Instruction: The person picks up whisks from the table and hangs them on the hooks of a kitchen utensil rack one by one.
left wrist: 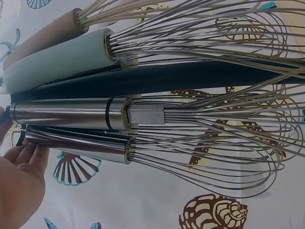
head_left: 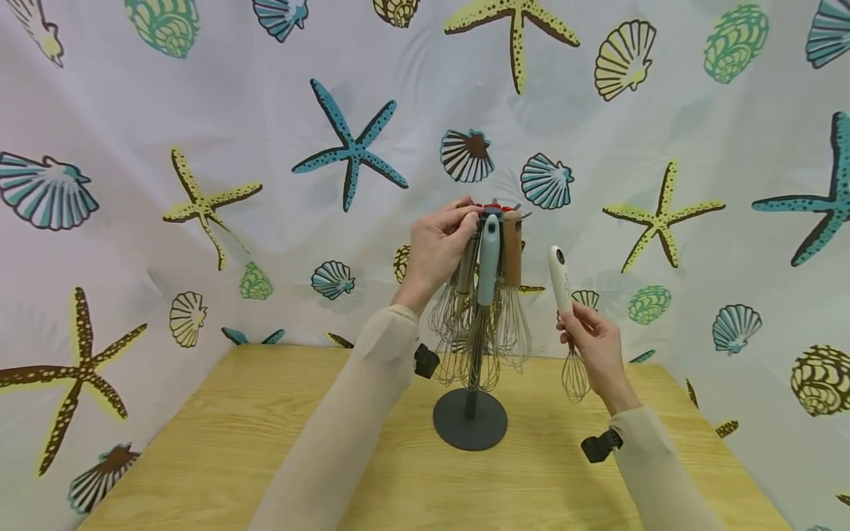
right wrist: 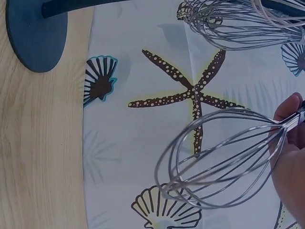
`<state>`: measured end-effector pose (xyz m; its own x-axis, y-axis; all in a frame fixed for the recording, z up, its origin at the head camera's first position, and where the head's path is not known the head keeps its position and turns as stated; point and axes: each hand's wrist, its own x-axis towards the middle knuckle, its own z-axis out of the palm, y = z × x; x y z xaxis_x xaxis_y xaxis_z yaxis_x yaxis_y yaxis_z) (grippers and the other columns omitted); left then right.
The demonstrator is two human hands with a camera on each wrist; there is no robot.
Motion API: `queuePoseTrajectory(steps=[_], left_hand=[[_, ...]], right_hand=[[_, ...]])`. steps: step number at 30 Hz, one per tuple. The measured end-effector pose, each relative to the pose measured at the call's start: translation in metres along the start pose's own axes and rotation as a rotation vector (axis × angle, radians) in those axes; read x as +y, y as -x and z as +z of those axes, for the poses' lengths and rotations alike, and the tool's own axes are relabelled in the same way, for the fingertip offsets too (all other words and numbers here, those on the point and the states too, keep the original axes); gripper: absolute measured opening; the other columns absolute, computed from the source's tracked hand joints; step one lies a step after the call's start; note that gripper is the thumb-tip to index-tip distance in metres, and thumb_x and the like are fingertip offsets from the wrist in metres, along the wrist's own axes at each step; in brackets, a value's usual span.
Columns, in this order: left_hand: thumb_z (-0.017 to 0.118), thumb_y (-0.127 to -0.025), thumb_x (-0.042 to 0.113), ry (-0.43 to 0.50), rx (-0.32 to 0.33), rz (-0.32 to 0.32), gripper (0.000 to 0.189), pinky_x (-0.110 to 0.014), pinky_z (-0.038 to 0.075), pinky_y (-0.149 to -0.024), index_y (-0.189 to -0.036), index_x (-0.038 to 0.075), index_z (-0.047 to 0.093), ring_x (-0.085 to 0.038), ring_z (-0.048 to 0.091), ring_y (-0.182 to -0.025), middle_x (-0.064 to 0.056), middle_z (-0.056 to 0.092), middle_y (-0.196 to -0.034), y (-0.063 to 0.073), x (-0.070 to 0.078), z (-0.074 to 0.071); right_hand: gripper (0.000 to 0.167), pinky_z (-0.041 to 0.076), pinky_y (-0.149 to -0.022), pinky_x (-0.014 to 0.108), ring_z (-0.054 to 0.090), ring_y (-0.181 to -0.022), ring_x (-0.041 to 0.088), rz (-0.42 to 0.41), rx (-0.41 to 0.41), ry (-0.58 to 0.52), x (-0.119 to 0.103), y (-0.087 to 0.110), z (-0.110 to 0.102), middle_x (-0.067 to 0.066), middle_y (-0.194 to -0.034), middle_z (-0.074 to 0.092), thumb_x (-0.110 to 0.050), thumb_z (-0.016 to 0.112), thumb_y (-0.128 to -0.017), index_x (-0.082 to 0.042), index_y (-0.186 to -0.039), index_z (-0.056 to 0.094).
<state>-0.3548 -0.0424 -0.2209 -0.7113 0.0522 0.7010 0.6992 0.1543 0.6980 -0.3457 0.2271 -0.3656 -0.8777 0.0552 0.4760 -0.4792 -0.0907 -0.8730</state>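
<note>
A dark stand carries several hanging whisks around its top. My left hand is up at the stand's top, fingers and thumb pinching the upper end of a steel-handled whisk; its exact grip is partly hidden. Beside it hang a second steel-handled whisk, a pale blue-handled whisk and a brown-handled whisk. To the right of the stand, my right hand grips a white-handled whisk low on its handle. This whisk is upright, its wire loops pointing down, apart from the stand.
The stand's round base rests on a light wooden table. Behind and at both sides hangs a white curtain printed with starfish and shells. Hanging wire loops crowd around the stand's pole.
</note>
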Motion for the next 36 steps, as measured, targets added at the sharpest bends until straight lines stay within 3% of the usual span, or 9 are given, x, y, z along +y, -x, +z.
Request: queuePoseTrajectory(steps=[14, 25, 28, 36], left_hand=[[0.057, -0.1, 0.022, 0.004, 0.008, 0.0, 0.027, -0.025, 0.051, -0.098, -0.115, 0.008, 0.074, -0.015, 0.056, -0.128, -0.003, 0.057, -0.142, -0.002, 0.001, -0.001], [0.057, -0.1, 0.023, 0.017, 0.002, -0.005, 0.027, -0.025, 0.051, -0.098, -0.115, 0.008, 0.074, -0.015, 0.056, -0.129, -0.004, 0.057, -0.141, 0.0, -0.001, 0.001], [0.057, -0.1, 0.019, 0.02, -0.002, -0.025, 0.026, -0.027, 0.051, -0.099, -0.115, 0.006, 0.073, -0.018, 0.055, -0.13, -0.007, 0.056, -0.142, 0.001, 0.005, 0.0], [0.058, -0.1, 0.022, 0.029, -0.003, -0.017, 0.025, -0.027, 0.051, -0.099, -0.114, 0.008, 0.074, -0.016, 0.056, -0.129, -0.003, 0.056, -0.142, 0.0, 0.0, 0.0]], right_hand=[[0.038, 0.055, -0.066, 0.018, 0.066, -0.076, 0.005, -0.055, -0.006, -0.032, -0.019, -0.01, 0.021, -0.005, -0.097, 0.073, -0.019, 0.064, -0.096, 0.002, -0.127, 0.062], [0.047, 0.053, -0.062, 0.018, 0.064, -0.081, 0.007, -0.053, -0.051, -0.131, -0.029, -0.008, 0.028, 0.001, -0.103, 0.072, -0.024, 0.061, -0.097, 0.003, -0.136, 0.055], [0.05, 0.052, -0.062, 0.018, 0.064, -0.082, 0.008, -0.048, -0.068, -0.162, -0.036, -0.009, 0.032, 0.001, -0.104, 0.072, -0.025, 0.06, -0.098, 0.003, -0.138, 0.053], [0.051, 0.052, -0.063, 0.018, 0.064, -0.081, 0.007, -0.036, -0.084, -0.172, -0.045, -0.009, 0.039, -0.002, -0.102, 0.071, -0.025, 0.058, -0.098, 0.004, -0.14, 0.05]])
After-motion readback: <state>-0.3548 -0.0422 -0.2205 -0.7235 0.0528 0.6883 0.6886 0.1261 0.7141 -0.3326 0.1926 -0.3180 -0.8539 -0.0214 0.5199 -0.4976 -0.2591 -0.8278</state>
